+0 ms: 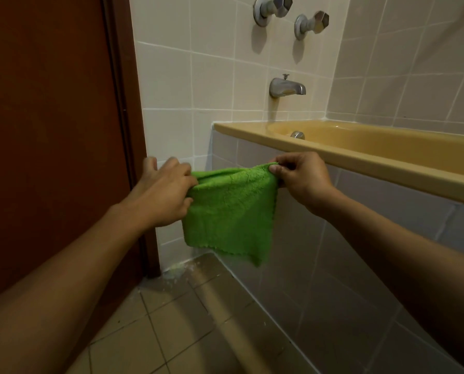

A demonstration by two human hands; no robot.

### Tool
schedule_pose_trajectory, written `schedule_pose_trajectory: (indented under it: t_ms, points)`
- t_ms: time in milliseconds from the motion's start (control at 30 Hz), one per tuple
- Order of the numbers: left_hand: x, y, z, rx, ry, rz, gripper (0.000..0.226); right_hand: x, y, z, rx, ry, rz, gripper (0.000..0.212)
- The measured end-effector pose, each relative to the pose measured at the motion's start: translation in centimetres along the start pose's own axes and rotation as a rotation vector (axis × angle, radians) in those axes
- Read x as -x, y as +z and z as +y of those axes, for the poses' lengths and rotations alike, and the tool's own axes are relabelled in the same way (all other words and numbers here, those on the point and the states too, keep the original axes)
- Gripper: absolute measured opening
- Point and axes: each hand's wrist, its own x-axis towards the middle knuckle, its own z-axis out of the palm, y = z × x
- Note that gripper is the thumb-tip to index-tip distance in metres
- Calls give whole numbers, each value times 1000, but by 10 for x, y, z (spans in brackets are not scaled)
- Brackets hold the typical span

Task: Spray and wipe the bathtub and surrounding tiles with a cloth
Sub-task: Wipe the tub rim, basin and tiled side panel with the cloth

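At the far left stands one dark reddish-brown door (50, 130), its frame meeting the pale wall tiles (166, 85). Two bare forearms reach in from the bottom edge. The left hand (166, 191) has its fingers curled round the upper left edge of a single green cloth (231, 211), bunching the fabric there. The cloth hangs in the air between the two hands, its fluffy surface facing the camera and its lower edge drooping to a point at the lower right. It is held in front of the grey-tiled front panel (320, 252) of the tub, below the tub's rim and well above the floor tiles (177, 333). In the floor corner below the cloth, by the door frame, lies a patch of whitish residue (175, 271). The right hand (302, 179) pinches the cloth's upper right corner between thumb and curled fingers, and the top edge is drawn fairly taut between the two grips. On the wall above are two metal tap handles, one higher (272, 8) and one lower to its right (311, 24), and beneath them one metal spout (286, 87). To the right runs one mustard-yellow bathtub (387, 157), with one small metal fitting (297, 135) on its inner end wall below the spout.
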Motion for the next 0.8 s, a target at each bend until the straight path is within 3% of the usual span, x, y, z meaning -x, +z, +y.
schedule_pose_trajectory:
  t_ms: [100,167,267,367,533,600,700,800]
  points:
    - [0,-5,-10,-119,-59,37,38,-2,-5,-2,-35,17,7,9]
    - [0,-3,-15,-70,-80,-1,38,-3,-8,-3,-62,35,1,13]
    - [5,4,-19,410,-81,7,20,-2,-10,-4,-109,61,3,15]
    - [11,7,-12,921,-152,67,25,-2,-8,-6,-185,91,5,17]
    - [12,5,4,1221,-275,41,35,-3,-6,-8,-192,139,5,16]
    - [9,7,0,1183,-204,-79,40,-1,-6,-10,-207,133,2,15]
    - [4,4,1,857,-28,-289,46,3,-6,-14,-188,65,-50,11]
    - [-3,-3,5,778,-39,-299,30,2,-4,-12,-137,38,-37,14]
